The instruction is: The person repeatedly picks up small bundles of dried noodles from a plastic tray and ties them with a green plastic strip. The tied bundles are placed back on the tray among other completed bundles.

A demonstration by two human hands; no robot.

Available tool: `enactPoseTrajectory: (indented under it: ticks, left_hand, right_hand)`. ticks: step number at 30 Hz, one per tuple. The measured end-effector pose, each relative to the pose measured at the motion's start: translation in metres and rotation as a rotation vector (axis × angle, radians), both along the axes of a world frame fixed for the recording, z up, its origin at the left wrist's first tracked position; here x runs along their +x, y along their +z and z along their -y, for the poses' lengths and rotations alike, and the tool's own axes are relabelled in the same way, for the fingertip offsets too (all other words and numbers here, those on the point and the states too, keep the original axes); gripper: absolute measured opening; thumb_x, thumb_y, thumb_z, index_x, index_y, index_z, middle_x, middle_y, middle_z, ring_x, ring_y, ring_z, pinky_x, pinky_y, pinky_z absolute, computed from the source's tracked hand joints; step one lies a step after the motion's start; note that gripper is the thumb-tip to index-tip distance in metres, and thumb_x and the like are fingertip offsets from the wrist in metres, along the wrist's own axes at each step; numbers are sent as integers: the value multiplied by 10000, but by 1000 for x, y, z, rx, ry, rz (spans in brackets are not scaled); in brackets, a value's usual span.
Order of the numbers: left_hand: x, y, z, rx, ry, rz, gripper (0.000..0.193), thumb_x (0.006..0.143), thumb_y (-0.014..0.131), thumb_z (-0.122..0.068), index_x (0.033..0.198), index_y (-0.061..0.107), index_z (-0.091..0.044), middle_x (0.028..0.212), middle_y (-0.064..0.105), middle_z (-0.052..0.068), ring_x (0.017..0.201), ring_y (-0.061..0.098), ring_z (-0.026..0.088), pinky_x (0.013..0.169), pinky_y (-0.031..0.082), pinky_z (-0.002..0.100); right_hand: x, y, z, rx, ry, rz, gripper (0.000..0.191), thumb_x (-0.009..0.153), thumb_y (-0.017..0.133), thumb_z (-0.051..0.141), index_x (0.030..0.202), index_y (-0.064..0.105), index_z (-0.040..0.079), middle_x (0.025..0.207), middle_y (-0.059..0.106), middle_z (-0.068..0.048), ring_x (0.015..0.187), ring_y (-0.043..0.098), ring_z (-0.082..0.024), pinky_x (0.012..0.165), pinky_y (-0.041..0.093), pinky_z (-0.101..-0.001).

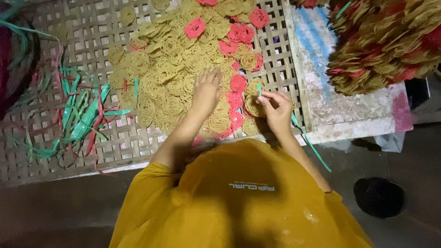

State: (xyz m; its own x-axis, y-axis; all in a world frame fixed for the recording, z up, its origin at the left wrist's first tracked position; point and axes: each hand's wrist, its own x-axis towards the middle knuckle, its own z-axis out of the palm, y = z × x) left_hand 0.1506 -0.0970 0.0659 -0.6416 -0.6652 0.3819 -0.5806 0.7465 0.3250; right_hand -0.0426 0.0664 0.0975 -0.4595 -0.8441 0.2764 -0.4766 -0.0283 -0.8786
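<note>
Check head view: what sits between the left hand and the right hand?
Head view: pink lacy discs and tan lacy discs on the lattice tray lie between the left hand and right hand.

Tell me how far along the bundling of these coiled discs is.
Done: a tied heap of discs sits at upper right. In hand: the right hand pinches a green strip while the left hand rests flat on the loose discs. Left: most discs lie loose on the lattice tray, spare strips alongside.

L hand (pixel 205 92) flat on yellow discs (pixel 165 69) — R hand (pixel 277 109) pinches green strip (pixel 260 90).
</note>
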Motion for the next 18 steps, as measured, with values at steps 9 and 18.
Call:
enactPoseTrajectory:
  ticks: [9,18]
  left_hand:
    - [13,54,-6,389,171,-138,533,779,693,-25,1305,645,-92,1255,647,142,1197,592,332,1073,417,486]
    - [-77,92,15,115,-1,-96,534,734,800,-188,1227,629,-77,1306,588,195,1278,484,395,989,419,486]
  right_hand:
    - [-8,11,-24,20,-66,331,139,994,696,85,1091,745,-2,857,712,-9,675,560,-61,617,435,-229]
    - [11,30,-17,-32,-10,168,112,971,720,44,1053,776,-8,836,709,-26,744,639,-88,690,496,-233]
